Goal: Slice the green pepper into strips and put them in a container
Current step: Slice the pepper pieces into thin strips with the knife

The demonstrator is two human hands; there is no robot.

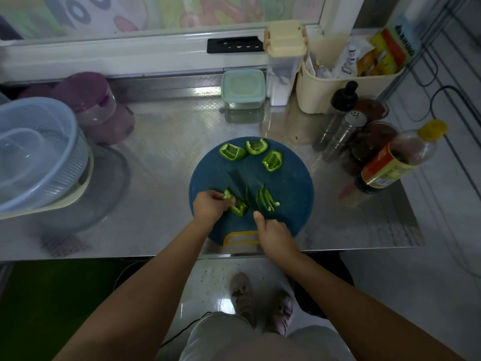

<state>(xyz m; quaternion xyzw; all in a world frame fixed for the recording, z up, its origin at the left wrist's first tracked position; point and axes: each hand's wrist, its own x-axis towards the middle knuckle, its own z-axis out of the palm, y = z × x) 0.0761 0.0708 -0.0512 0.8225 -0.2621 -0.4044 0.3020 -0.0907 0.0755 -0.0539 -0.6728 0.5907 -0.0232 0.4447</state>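
Fingers of the left hand pinch a green pepper piece; right hand grips a black knife. Dark sauce bottles stand nearby.

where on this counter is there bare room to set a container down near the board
Bare steel lies between the cutting board and the green-lidded box, and left of the board up to the glass bowl under the colander. The front right corner, below the sauce bottle, is free too. It is crowded around the shakers at right.

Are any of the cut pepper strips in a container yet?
No, the strips all lie on the blue cutting board, right of the knife.
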